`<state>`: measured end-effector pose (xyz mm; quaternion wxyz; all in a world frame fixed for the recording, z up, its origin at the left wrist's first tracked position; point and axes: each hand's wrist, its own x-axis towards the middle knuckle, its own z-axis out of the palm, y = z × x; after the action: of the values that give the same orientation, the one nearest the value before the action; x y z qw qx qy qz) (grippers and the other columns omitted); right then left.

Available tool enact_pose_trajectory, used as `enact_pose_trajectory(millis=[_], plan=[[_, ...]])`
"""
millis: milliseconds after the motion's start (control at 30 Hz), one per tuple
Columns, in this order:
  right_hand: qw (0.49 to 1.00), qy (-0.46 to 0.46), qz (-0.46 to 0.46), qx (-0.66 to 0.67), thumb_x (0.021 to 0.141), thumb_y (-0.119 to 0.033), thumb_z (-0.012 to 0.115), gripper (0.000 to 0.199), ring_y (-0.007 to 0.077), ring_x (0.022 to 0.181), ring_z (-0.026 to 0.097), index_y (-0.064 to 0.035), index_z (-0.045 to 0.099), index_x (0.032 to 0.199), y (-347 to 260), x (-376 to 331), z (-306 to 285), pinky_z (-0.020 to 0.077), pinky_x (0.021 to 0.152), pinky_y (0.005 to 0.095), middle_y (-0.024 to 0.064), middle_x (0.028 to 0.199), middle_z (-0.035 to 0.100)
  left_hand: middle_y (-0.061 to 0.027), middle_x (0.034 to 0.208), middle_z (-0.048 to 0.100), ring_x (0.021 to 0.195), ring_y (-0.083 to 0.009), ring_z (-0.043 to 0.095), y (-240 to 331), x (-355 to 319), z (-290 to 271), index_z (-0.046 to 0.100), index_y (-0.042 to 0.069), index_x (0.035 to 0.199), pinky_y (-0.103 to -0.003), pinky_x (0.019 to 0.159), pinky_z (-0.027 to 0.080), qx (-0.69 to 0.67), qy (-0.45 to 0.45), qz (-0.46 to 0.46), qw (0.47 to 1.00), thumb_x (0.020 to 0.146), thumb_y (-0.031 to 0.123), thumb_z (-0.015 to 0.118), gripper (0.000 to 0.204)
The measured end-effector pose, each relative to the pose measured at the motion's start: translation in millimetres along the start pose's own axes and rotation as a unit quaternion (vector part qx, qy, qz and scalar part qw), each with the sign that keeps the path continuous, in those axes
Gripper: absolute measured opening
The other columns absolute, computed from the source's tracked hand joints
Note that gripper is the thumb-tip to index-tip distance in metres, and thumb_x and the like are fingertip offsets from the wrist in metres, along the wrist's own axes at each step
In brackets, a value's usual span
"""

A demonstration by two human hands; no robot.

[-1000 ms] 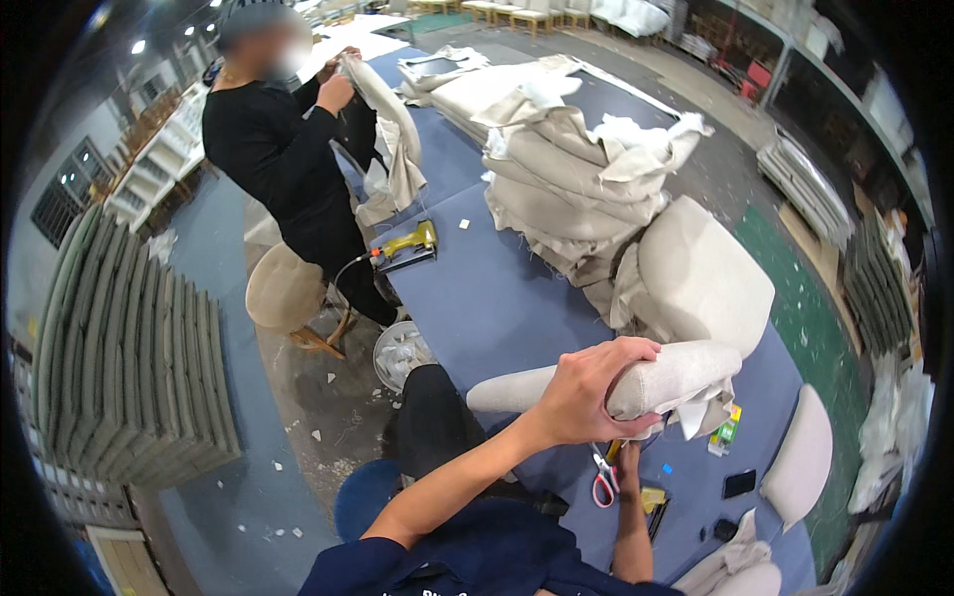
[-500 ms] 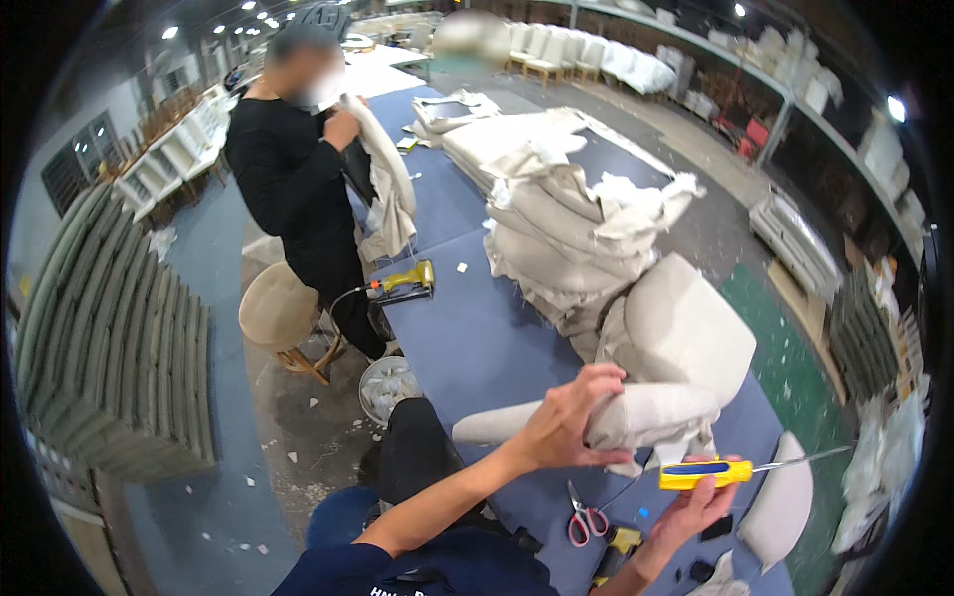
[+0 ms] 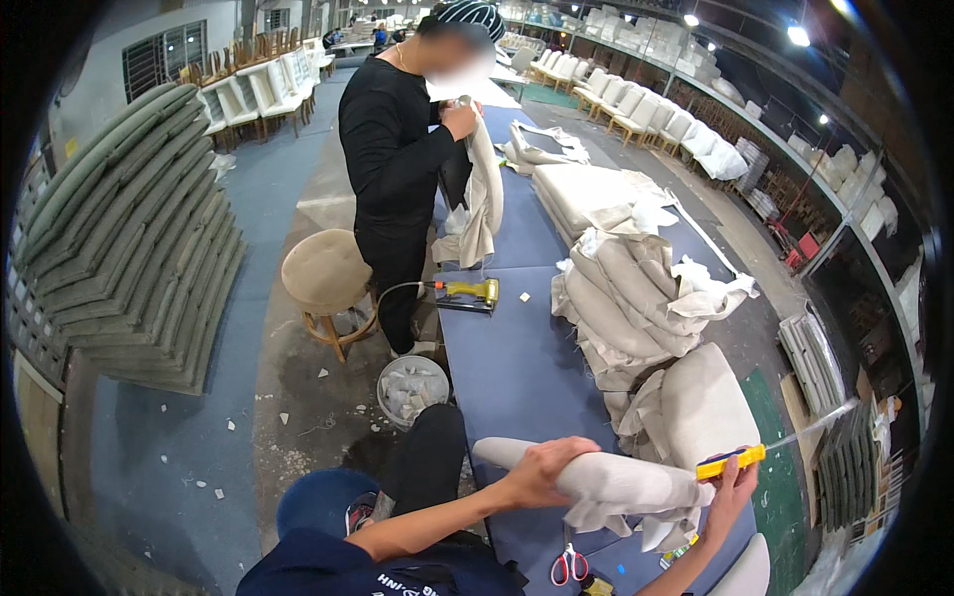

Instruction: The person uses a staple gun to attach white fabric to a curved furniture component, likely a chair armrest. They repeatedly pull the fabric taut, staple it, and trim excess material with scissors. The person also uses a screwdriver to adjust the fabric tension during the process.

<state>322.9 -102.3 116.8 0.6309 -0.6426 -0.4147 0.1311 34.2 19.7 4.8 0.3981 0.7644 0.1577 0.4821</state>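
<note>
My left hand [image 3: 542, 470] grips the top of a long beige upholstered cushion [image 3: 616, 484] that lies across the blue table [image 3: 517, 368] in front of me. My right hand [image 3: 732, 494] holds a yellow-handled tool [image 3: 730, 461] at the cushion's right end, its thin blade pointing up and to the right. Loose fabric hangs under the cushion near that hand. Red-handled scissors [image 3: 568, 566] lie on the table just below the cushion.
A person in black [image 3: 397, 169] stands at the table's far left side handling beige fabric. A yellow staple gun [image 3: 469, 292], stacked beige covers [image 3: 626, 308], a padded seat [image 3: 708, 407], a round stool [image 3: 326, 273], a waste bucket [image 3: 411, 387] and piled cushions [image 3: 129, 248] surround me.
My head has tilted up, showing more of the room. My right hand has risen with the yellow tool to the cushion's right end. My left hand stays on the cushion.
</note>
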Motion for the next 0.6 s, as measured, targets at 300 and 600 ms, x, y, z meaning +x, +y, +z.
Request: enact_pose_trajectory(millis=[300,600], plan=[[0.992,0.086,0.085,0.041,0.106,-0.029,0.057,0.044,0.0178,0.088,0.064,0.0001,0.043,0.136,50,-39,5,0.0563,0.077,0.0317,0.0121,0.105,0.064,-0.0127,0.128,0.062,0.120,-0.0243,0.062,-31,-41,-63,0.046,0.008,0.141,-0.038,0.101,0.049,-0.050,0.004,-0.161,0.986,0.070,0.017,0.087,0.083],[0.976,0.177,0.108,0.062,0.108,-0.029,0.054,0.048,0.0206,0.099,0.062,0.0045,0.043,0.141,95,-62,12,0.0523,0.091,0.0352,0.0151,0.115,0.062,-0.0079,0.135,0.056,0.125,-0.0181,0.054,-126,-49,-67,0.045,0.007,0.143,-0.035,0.108,0.044,-0.192,0.018,-0.188,0.963,0.081,0.016,0.080,0.072]])
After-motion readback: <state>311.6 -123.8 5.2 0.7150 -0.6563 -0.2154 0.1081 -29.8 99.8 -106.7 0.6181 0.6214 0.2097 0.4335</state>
